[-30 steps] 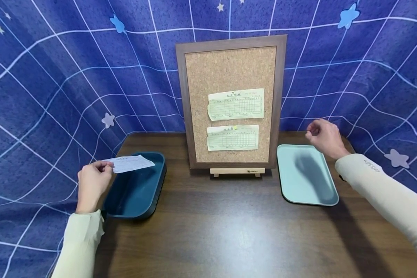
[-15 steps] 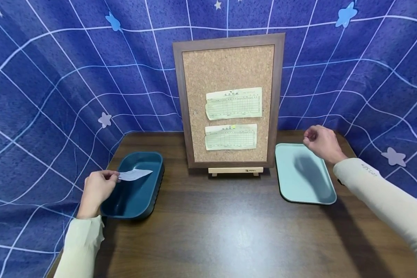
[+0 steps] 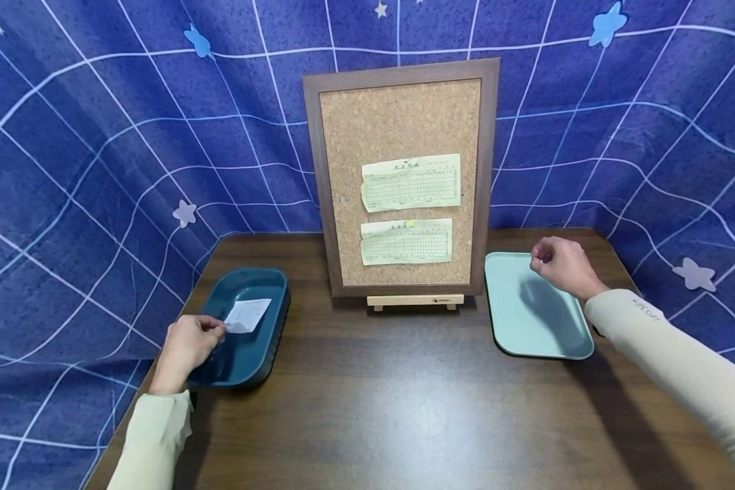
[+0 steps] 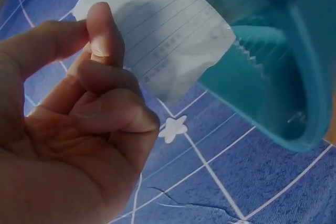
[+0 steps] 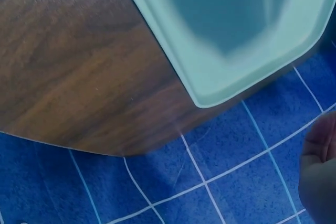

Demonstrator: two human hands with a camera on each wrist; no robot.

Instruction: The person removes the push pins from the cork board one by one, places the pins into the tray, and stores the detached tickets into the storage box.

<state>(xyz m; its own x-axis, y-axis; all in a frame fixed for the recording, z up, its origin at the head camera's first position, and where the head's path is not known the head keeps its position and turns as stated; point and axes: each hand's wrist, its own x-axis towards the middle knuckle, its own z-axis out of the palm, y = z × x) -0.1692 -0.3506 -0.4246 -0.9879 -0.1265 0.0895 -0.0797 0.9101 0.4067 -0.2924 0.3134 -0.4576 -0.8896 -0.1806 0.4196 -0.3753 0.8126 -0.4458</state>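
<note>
My left hand (image 3: pixel 191 345) pinches one edge of a white printed paper slip (image 3: pixel 247 315) between thumb and fingertips. The slip hangs over the inside of the dark teal bin (image 3: pixel 268 357) at the left. In the left wrist view, ruled lines show on the slip (image 4: pixel 173 40), beside the bin wall (image 4: pixel 310 77). My right hand (image 3: pixel 562 265) hovers over the far part of the pale mint tray (image 3: pixel 508 327), its fingers curled toward the thumb. I cannot tell whether a small thing is between those fingertips. Only an edge of this hand (image 5: pixel 320 166) enters the right wrist view.
A brown-framed cork board (image 3: pixel 398 122) stands at the back centre on a small wooden easel (image 3: pixel 415 300). Two greenish forms, an upper form (image 3: pixel 412 182) and a lower form (image 3: pixel 407 241), are on it. Blue curtain (image 3: pixel 251 122) surrounds the dark wooden table (image 3: pixel 380 381).
My left hand has moved right and down, bringing the paper slip from over the bin's far left to inside its outline. My right hand has lowered slightly toward the tray.
</note>
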